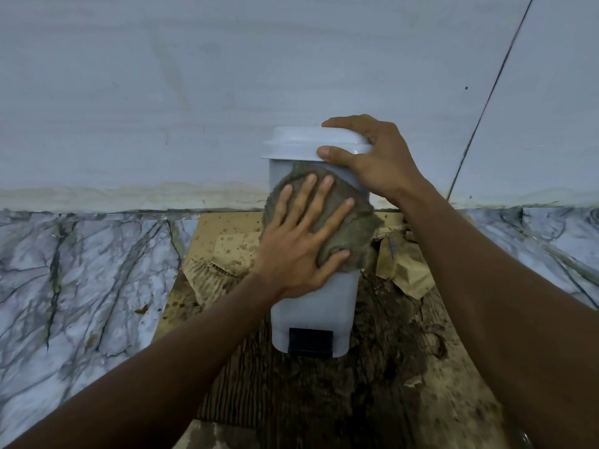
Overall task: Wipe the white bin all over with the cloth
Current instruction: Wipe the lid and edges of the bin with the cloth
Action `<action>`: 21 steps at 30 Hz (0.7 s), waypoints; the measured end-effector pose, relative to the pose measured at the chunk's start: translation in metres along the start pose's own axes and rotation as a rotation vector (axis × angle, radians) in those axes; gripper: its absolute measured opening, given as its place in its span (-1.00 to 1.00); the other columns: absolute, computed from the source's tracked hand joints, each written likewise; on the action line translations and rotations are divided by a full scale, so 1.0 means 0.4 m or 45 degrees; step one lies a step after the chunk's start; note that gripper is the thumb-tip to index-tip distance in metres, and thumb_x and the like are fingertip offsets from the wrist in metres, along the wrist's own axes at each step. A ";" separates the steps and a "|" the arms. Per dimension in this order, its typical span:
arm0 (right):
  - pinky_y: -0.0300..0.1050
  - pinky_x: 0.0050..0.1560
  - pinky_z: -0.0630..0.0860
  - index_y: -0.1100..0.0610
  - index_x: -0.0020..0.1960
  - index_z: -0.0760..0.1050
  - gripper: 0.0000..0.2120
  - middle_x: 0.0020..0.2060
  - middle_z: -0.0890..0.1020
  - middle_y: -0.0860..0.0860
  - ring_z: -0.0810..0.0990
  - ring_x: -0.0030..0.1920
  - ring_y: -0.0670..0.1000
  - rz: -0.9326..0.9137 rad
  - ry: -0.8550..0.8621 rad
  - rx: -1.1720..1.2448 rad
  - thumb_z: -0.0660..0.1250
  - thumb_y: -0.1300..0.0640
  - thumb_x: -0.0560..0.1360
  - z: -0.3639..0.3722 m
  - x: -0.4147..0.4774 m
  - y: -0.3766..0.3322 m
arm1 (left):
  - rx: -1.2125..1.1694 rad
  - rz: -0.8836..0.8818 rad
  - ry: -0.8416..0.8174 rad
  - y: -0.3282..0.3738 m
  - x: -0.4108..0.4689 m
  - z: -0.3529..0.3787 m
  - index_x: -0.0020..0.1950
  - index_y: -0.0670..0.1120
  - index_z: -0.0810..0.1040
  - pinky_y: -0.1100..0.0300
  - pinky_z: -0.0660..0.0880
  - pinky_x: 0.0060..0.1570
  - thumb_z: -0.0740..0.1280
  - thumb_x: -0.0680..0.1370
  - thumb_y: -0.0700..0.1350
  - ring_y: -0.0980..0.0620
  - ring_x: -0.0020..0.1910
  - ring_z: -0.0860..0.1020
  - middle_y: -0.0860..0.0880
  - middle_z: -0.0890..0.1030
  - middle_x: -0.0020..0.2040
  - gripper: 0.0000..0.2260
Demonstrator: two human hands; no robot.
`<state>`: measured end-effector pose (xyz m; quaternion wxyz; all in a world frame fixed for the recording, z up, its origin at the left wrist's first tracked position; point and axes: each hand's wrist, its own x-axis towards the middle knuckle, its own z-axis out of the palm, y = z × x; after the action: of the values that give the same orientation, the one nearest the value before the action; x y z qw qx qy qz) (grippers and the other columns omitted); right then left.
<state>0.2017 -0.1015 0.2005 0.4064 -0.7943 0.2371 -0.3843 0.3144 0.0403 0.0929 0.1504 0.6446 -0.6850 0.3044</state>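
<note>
One white plastic pedal bin (312, 306), with one black foot pedal (310, 341) at its base, is stood upright on soggy stained brown cardboard (372, 384) against the pale wall (194, 92). One crumpled grey-brown cloth (353, 234) is pressed to its front by the left hand (291, 254), fingers straight and spread. The white lid (291, 144) is grasped at its rim by the right hand (372, 163), fingers curled.

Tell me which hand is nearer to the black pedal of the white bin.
Left. The left hand presses the cloth flat on the front of the white bin, above the black pedal. The right hand grips the lid at the top, farther from it.
</note>
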 end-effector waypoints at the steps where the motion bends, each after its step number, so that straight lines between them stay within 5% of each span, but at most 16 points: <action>1: -0.10 0.30 0.49 -0.13 0.09 0.65 -0.70 0.12 0.67 -0.15 0.59 0.17 -0.16 -0.003 0.005 -0.011 0.58 -0.04 0.37 -0.001 0.000 0.000 | -0.014 -0.010 -0.024 0.027 0.012 0.000 0.64 -0.01 0.18 -0.25 -0.10 0.58 0.17 0.63 0.26 -0.24 0.64 -0.05 -0.22 0.04 0.64 -0.35; 5: -0.06 0.27 0.52 -0.13 0.09 0.66 -0.69 0.11 0.66 -0.15 0.60 0.16 -0.14 0.032 -0.006 0.010 0.58 -0.06 0.36 -0.009 -0.004 0.006 | -0.068 0.410 -0.269 0.084 -0.036 0.033 0.62 0.00 0.25 -0.21 -0.16 0.58 0.12 0.67 0.21 -0.20 0.64 -0.07 -0.16 0.09 0.65 -0.44; 9: -0.16 0.20 0.55 -0.09 0.13 0.66 -0.67 0.11 0.66 -0.15 0.60 0.13 -0.16 0.048 -0.014 0.022 0.59 -0.04 0.38 -0.011 -0.004 0.007 | -0.116 0.880 -0.559 0.109 -0.095 0.049 0.32 0.03 0.62 -0.15 -0.18 0.59 0.11 0.65 0.18 -0.15 0.64 -0.01 -0.08 0.36 0.56 -0.57; 12: -0.20 0.17 0.55 -0.07 0.13 0.67 -0.67 0.11 0.66 -0.14 0.60 0.12 -0.17 0.061 -0.017 0.045 0.59 -0.02 0.38 -0.013 -0.003 0.007 | -0.145 0.932 -0.811 0.160 -0.094 0.057 0.07 0.05 0.73 -0.05 -0.37 0.55 0.08 0.66 0.21 -0.06 0.63 0.09 0.05 0.59 0.36 -0.54; 14: -0.21 0.17 0.55 -0.08 0.14 0.66 -0.66 0.12 0.65 -0.13 0.60 0.13 -0.16 0.062 -0.019 0.042 0.59 -0.03 0.38 -0.013 -0.004 0.009 | -0.073 0.964 -0.920 0.180 -0.092 0.066 0.08 0.01 0.73 0.01 -0.52 0.46 0.15 0.63 0.18 -0.03 0.63 0.11 0.06 0.63 0.31 -0.59; 21: -0.20 0.21 0.51 -0.07 0.17 0.65 -0.65 0.13 0.64 -0.13 0.57 0.14 -0.18 0.041 -0.011 -0.017 0.56 -0.07 0.41 -0.007 0.007 0.010 | 0.007 0.880 -0.721 0.110 -0.020 0.012 0.08 0.02 0.72 -0.09 -0.44 0.52 0.20 0.56 0.10 -0.06 0.65 -0.17 0.04 0.39 0.54 -0.66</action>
<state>0.2008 -0.1070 0.1992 0.4081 -0.7948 0.2506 -0.3727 0.2736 0.0429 0.0746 -0.1556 0.4361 -0.8736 0.1500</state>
